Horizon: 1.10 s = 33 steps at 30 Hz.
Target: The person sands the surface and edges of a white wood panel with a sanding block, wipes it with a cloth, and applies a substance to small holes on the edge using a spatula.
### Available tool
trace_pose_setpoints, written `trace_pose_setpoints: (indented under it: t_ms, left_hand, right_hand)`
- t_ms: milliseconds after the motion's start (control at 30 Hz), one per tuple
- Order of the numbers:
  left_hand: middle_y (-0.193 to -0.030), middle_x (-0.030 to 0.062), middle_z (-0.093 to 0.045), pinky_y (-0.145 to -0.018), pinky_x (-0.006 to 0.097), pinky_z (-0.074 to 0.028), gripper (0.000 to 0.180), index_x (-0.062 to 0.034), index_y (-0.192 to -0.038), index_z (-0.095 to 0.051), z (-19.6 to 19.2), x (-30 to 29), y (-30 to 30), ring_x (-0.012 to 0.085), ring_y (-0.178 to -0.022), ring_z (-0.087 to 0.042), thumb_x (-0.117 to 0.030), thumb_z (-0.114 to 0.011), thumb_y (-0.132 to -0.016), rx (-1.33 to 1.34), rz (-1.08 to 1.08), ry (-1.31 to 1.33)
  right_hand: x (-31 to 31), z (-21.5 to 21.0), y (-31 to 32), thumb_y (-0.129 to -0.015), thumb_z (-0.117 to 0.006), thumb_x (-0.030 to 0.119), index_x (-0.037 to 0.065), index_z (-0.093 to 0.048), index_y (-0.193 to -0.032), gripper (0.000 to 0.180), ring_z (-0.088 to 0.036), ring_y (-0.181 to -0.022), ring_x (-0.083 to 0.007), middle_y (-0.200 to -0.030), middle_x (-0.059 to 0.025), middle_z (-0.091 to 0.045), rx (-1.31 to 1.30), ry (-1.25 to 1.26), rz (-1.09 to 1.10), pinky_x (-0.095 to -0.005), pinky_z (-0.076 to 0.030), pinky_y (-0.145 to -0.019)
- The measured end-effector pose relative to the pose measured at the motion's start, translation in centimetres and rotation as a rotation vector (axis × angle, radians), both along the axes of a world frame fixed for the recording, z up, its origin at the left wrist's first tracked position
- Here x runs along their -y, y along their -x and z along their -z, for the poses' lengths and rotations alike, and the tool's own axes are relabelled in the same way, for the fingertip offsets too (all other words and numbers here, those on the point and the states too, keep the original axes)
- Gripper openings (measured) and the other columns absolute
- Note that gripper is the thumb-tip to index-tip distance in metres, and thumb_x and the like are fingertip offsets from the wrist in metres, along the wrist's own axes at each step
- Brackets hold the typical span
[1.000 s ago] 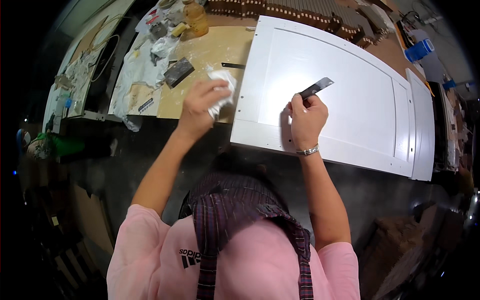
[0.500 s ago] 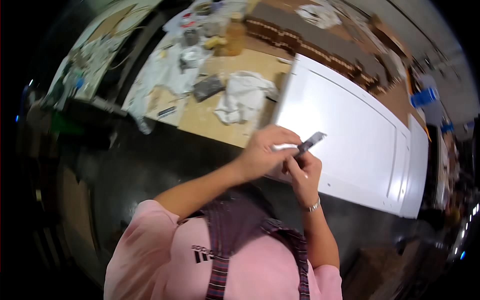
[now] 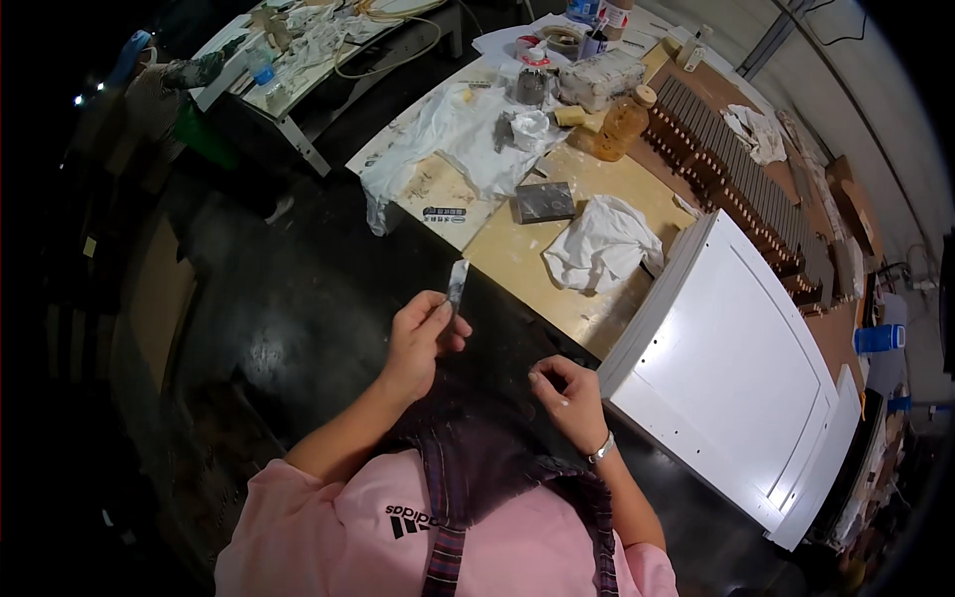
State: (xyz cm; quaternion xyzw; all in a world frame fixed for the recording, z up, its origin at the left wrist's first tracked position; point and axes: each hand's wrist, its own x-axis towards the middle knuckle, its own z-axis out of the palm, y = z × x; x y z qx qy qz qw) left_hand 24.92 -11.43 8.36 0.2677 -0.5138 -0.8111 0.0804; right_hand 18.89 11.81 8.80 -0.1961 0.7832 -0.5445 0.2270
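Note:
A small flat scraper [image 3: 457, 283], grey with a whitish smeared tip, points upward from my left hand [image 3: 416, 348], which is closed around its lower part. It is held over the dark floor, in front of the table's edge. Apart from it, my right hand [image 3: 571, 396] has thumb and fingers curled together beside the near corner of the white panels. Whether anything is between those fingers is hidden; a white spot shows on the hand. The stacked white panels [image 3: 731, 368] lie flat, with small dark holes along the near edge of the top one.
On the table lie a crumpled white cloth [image 3: 602, 244], a dark grey sanding block [image 3: 545, 202] and a plastic sheet [image 3: 448, 149]. Behind them stand a jar of amber liquid [image 3: 624, 124] and a white cup [image 3: 529, 129]. Stacked brown strips [image 3: 741, 159] run along the back.
My hands have come apart: the left moved left with the scraper, the right drew back nearer my body. The view has turned, so the table and panels sit lower and further right.

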Motion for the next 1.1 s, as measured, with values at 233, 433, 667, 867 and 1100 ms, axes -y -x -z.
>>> trace_pose_setpoints:
  t_ms: [233,433,667,867,1100]
  left_hand:
    - [-0.087,0.0093,-0.066,-0.069,0.028,-0.052,0.008,-0.0061,-0.106,-0.057,0.5,10.8,1.1,0.0147,-0.072,-0.061,-0.010,-0.051,-0.102,-0.037,0.050,-0.088]
    - [-0.088,0.0083,-0.066,-0.071,0.029,-0.051,0.011,-0.0053,-0.107,-0.059,2.2,22.4,0.6,0.0149,-0.073,-0.060,-0.008,-0.052,-0.101,-0.025,0.003,-0.067]
    - [-0.088,0.0066,-0.064,-0.071,0.028,-0.049,0.010,-0.0042,-0.106,-0.058,2.6,30.3,-0.9,0.0132,-0.076,-0.057,-0.007,-0.051,-0.101,0.048,-0.019,-0.085]
    - [-0.089,0.0068,-0.063,-0.071,0.028,-0.048,0.011,-0.0032,-0.108,-0.058,3.4,33.7,-0.9,0.0139,-0.078,-0.057,-0.007,-0.052,-0.101,0.057,-0.080,-0.123]
    - [-0.091,0.0065,-0.061,-0.072,0.027,-0.048,0.014,-0.0029,-0.112,-0.058,4.2,38.9,0.4,0.0129,-0.078,-0.055,-0.009,-0.051,-0.101,0.082,-0.180,-0.097]
  right_hand:
    - [0.6,6.9,-2.1,-0.090,-0.065,0.011,-0.003,-0.068,-0.087,0.014,-0.060,-0.067,-0.0094,-0.071,-0.0037,-0.066,0.060,-0.250,0.275,-0.0263,-0.048,-0.063]
    - [8.4,11.3,-3.5,-0.087,-0.066,0.015,-0.002,-0.069,-0.085,0.017,-0.067,-0.063,-0.0209,-0.070,-0.0142,-0.069,0.238,-0.300,0.346,-0.0350,-0.052,-0.061]
    - [21.0,9.4,7.6,-0.082,-0.070,0.008,0.003,-0.068,-0.101,0.019,-0.063,-0.086,-0.0296,-0.101,-0.0142,-0.067,-0.566,-0.496,0.357,-0.0375,-0.052,-0.075]
    - [24.5,8.1,17.5,-0.073,-0.067,0.007,0.007,-0.070,-0.100,0.028,-0.051,-0.122,-0.0345,-0.115,-0.0104,-0.064,-1.080,-0.766,0.199,-0.0507,-0.035,-0.108]
    - [22.2,10.0,17.2,-0.076,-0.067,0.006,0.005,-0.068,-0.084,0.009,-0.053,-0.122,-0.0354,-0.115,-0.0101,-0.066,-0.946,-0.727,0.129,-0.0527,-0.036,-0.107]
